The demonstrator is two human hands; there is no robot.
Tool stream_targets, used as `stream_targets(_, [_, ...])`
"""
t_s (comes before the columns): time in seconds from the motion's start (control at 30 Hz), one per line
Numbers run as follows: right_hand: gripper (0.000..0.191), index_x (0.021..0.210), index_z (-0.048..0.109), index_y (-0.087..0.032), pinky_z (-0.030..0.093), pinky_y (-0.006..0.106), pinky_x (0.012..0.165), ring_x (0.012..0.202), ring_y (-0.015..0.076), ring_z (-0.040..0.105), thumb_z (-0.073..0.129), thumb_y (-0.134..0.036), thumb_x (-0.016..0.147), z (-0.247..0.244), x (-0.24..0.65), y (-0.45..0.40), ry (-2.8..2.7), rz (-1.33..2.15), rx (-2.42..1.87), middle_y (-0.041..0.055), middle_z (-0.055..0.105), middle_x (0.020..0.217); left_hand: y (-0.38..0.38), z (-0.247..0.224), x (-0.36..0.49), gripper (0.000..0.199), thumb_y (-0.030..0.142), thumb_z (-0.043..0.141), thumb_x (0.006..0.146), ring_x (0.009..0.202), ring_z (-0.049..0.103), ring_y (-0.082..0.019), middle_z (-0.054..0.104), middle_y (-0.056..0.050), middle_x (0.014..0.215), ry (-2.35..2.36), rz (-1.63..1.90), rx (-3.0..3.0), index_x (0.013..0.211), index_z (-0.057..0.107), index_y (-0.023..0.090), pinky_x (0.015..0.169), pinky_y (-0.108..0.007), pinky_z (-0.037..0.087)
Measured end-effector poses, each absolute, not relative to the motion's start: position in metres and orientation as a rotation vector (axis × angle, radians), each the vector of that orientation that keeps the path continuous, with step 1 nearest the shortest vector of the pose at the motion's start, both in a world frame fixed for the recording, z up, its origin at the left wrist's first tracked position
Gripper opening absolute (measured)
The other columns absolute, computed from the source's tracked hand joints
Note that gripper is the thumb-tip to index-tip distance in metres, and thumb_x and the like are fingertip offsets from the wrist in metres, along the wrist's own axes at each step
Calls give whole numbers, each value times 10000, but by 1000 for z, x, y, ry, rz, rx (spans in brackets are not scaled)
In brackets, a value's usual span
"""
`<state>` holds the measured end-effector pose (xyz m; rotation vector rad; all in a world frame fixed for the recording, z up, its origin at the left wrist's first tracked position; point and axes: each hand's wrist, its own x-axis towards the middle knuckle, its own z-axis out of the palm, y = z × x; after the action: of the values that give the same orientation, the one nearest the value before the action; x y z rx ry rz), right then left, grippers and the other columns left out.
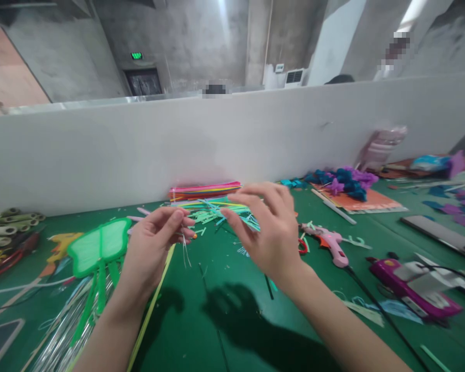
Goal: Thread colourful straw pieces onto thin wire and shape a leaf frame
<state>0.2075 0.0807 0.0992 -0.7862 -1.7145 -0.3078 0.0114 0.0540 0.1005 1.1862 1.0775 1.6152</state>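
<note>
My left hand [155,237] is closed in a pinch on several thin pale wires [185,247], whose ends hang below the fingers. A small orange bead [195,236] shows beside the fingertips. Raised over the table, my right hand [271,232] has its thumb and fingers apart with nothing between them. Behind both hands lie cut green and blue strips [207,214] and a bundle of pink, yellow and red strips [205,191].
A green butterfly shape [101,245] and yellow glue gun [62,245] lie left. On the right are a pink glue gun [335,248], a purple power strip [414,289], flowers [344,181] and a phone [442,235]. A white partition [139,150] stands behind.
</note>
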Motion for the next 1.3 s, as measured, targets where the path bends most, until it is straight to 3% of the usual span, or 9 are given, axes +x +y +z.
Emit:
stream_targets(0.1, [132, 862, 708, -211, 465, 370, 872, 882, 186, 617, 643, -303, 932, 96, 194, 66, -1899, 107, -665, 3, 733, 838, 53, 101, 15, 250, 366, 840, 727, 590, 653, -94, 729, 4, 725, 1081, 1774, 1158, 845, 734, 172, 558, -169, 536])
stream_targets(0.23, [64, 900, 730, -227, 486, 337, 870, 896, 164, 650, 708, -285, 885, 93, 179, 54, -1981, 526, -577, -27, 756, 867, 49, 103, 20, 230, 367, 822, 748, 573, 639, -91, 723, 11, 732, 1094, 1809, 1184, 850, 732, 181, 535, -170, 532])
stream_targets(0.37, [75, 916, 739, -247, 492, 322, 877, 872, 143, 674, 749, -226, 845, 89, 175, 50, -1940, 669, -579, -41, 762, 874, 44, 105, 25, 214, 372, 815, 758, 560, 623, -80, 715, 18, 725, 1037, 1807, 1168, 839, 732, 192, 510, -156, 522])
stream_targets(0.5, [78, 915, 725, -250, 468, 336, 869, 939, 165, 669, 747, -293, 854, 82, 173, 49, -1994, 573, -576, -25, 768, 890, 43, 107, 29, 250, 372, 847, 719, 555, 611, -73, 690, 31, 711, 940, 1801, 1084, 839, 721, 193, 474, -143, 509])
stream_targets(0.7, [118, 941, 675, -201, 383, 390, 904, 915, 167, 640, 616, -302, 955, 68, 165, 49, -2072, 80, -511, -3, 758, 812, 44, 109, 28, 287, 345, 867, 700, 518, 542, -46, 636, 40, 709, 870, 1825, 974, 852, 695, 172, 360, -95, 419])
stream_targets(0.87, [132, 1022, 669, -212, 357, 421, 968, 871, 168, 616, 558, -268, 977, 62, 161, 47, -2114, -52, -479, -1, 757, 794, 44, 112, 25, 142, 260, 771, 821, 408, 380, 0, 565, 58, 686, 762, 1767, 854, 859, 681, 157, 267, -67, 271])
stream_targets(0.97, [149, 1044, 662, -218, 350, 431, 990, 869, 178, 610, 547, -278, 971, 61, 160, 46, -2128, -68, -487, 3, 754, 784, 43, 114, 22, 65, 211, 680, 898, 401, 346, 0, 510, 66, 669, 692, 1731, 739, 878, 668, 150, 268, -74, 264])
stream_targets(1.13, [133, 1022, 654, -217, 345, 444, 1022, 872, 186, 608, 555, -265, 947, 61, 160, 45, -2122, -98, -503, 2, 738, 759, 41, 115, 18, 161, 191, 525, 992, 414, 342, -12, 458, 64, 652, 636, 1686, 603, 894, 642, 137, 280, -95, 267])
stream_targets(1.3, [113, 1001, 657, -206, 331, 441, 1042, 879, 175, 612, 570, -232, 934, 62, 160, 45, -2104, -140, -473, -6, 726, 784, 41, 115, 19, 173, 197, 517, 999, 407, 329, -10, 455, 63, 654, 638, 1708, 604, 902, 646, 136, 278, -99, 252])
